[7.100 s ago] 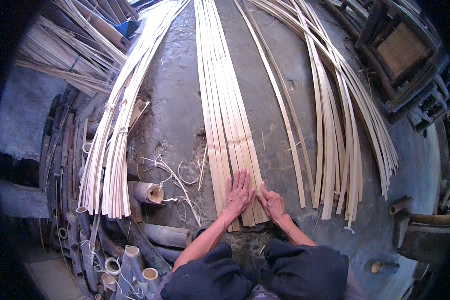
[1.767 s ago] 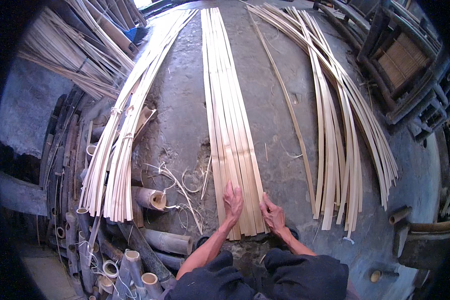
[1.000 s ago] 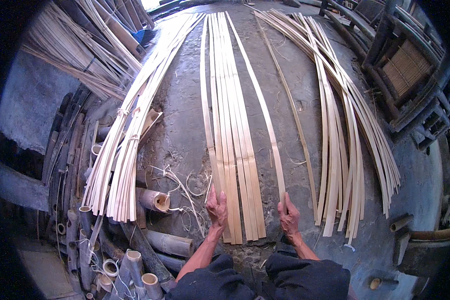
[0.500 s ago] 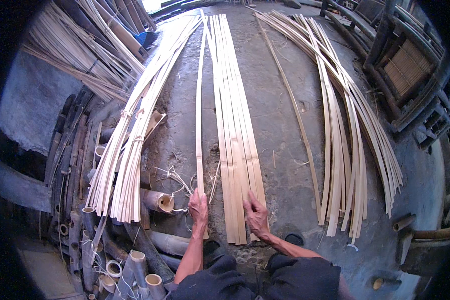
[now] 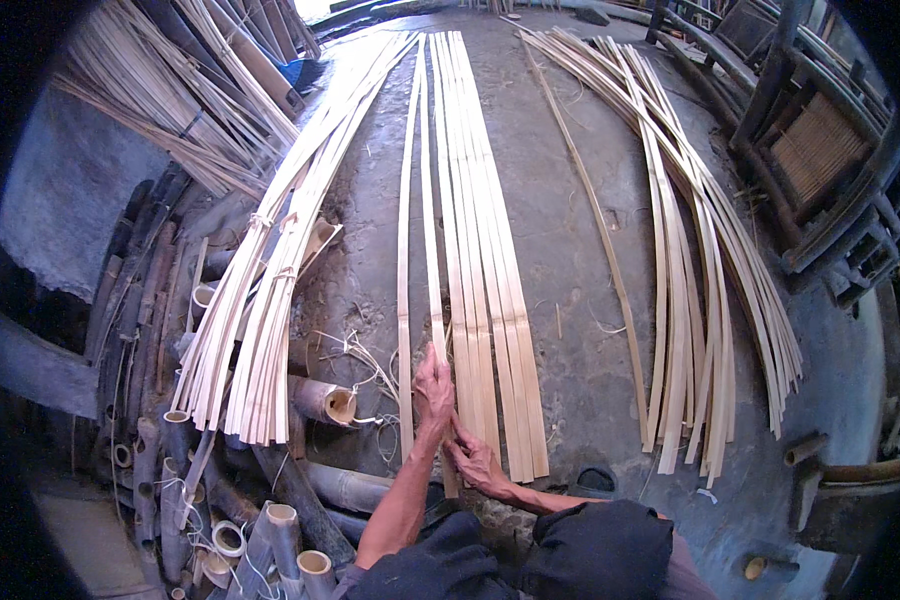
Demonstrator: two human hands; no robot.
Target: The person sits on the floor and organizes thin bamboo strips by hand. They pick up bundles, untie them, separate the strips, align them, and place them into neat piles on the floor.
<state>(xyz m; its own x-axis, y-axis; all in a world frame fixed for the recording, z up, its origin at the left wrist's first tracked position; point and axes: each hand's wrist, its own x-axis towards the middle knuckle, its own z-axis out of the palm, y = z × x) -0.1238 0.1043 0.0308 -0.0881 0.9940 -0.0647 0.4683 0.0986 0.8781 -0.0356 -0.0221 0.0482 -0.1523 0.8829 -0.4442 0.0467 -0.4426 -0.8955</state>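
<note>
Long pale bamboo strips [image 5: 483, 250] lie side by side on the floor in front of me, running away from my knees. My left hand [image 5: 432, 388] is closed around one narrow bamboo strip [image 5: 429, 240] at the left edge of this row. My right hand [image 5: 475, 458] is closed near that strip's near end, just behind my left wrist; its fingertips are partly hidden by my left forearm. Another single bamboo strip [image 5: 403, 320] lies farther left, apart from the row.
Tied strip bundles [image 5: 260, 350] lean over bamboo tubes [image 5: 327, 400] at left. More strips [image 5: 685, 300] lie fanned out at right, beside a lone strip [image 5: 595, 210]. A dark bamboo frame [image 5: 810, 150] stands at far right. Loose shavings [image 5: 360, 355] lie near my left arm.
My left hand has let go of the leftmost strip and moved right to another strip. My right hand has moved left and nearer to me, off the middle of the row.
</note>
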